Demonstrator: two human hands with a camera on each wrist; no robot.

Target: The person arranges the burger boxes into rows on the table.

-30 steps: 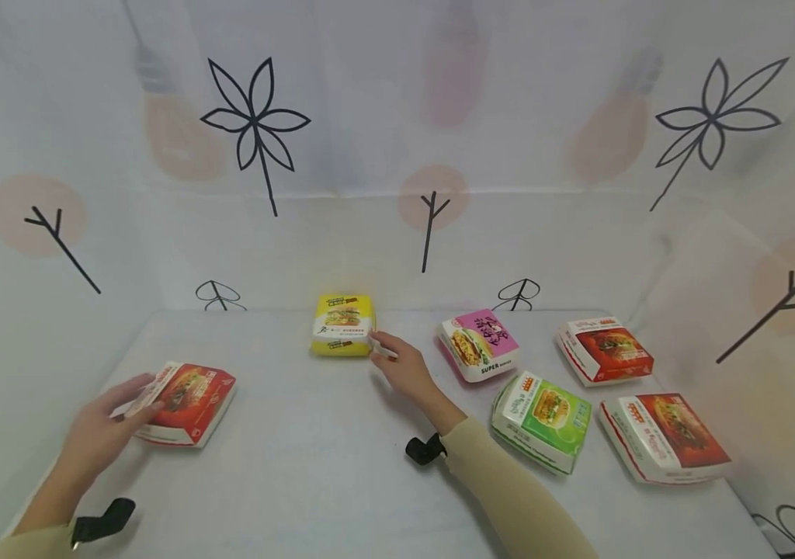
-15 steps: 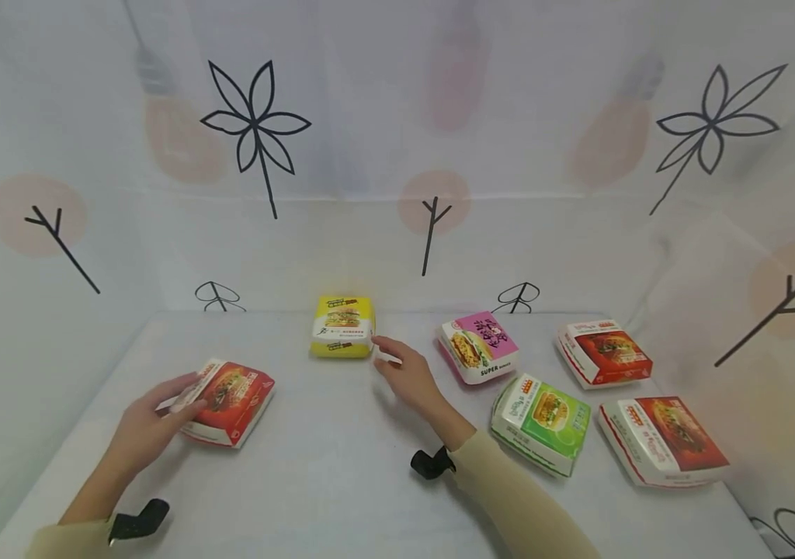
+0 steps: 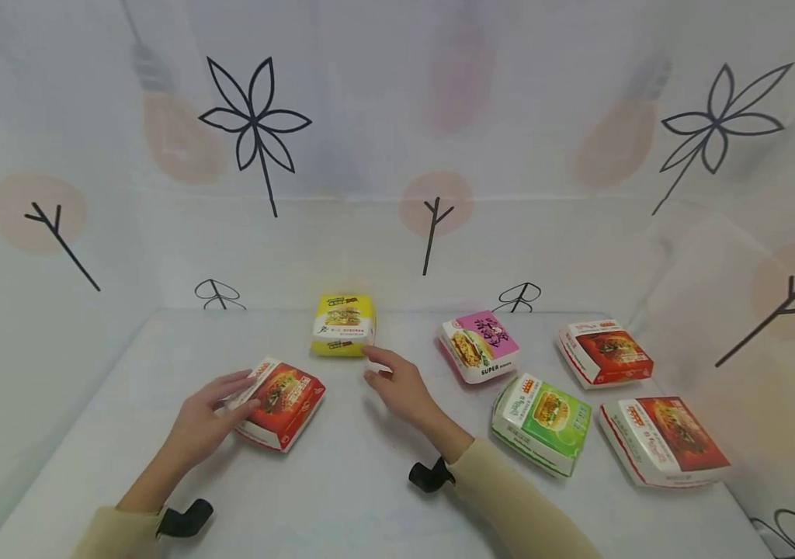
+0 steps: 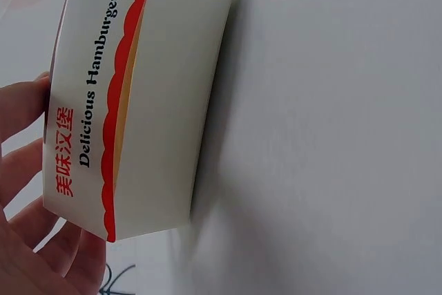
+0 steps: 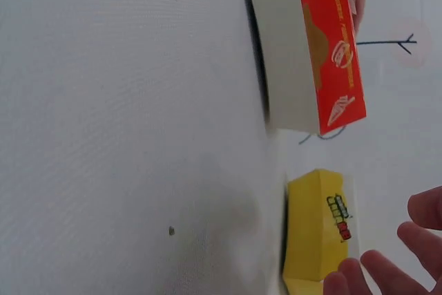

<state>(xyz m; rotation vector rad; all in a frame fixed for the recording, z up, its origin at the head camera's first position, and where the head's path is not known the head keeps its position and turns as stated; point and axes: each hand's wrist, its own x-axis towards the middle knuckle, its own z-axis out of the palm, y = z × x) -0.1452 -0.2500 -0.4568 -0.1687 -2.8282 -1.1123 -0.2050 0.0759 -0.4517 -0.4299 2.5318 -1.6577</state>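
My left hand (image 3: 203,418) grips a red and white hamburger box (image 3: 282,402) by its left end, thumb on the near side and fingers on the far side. The left wrist view shows "Delicious Hamburger" printed along the lid of this hamburger box (image 4: 97,94), low over the white surface. My right hand (image 3: 403,390) is beside the near right corner of a yellow and white burger box (image 3: 343,326), fingers relaxed and a fingertip right at the corner. From the right wrist, the yellow box (image 5: 311,229) shows beyond the fingers (image 5: 394,274), which do not wrap it.
On the right of the table (image 3: 341,505) lie a pink burger box (image 3: 479,345), a green burger box (image 3: 543,423) and two more red ones, the farther box (image 3: 605,353) and the nearer box (image 3: 664,441). A white patterned cloth (image 3: 341,256) encloses the back and sides.
The left hand has carried the red hamburger box to the right, toward the yellow one. The right hand has shifted slightly nearer to me at the yellow box's corner. The other boxes have stayed put.
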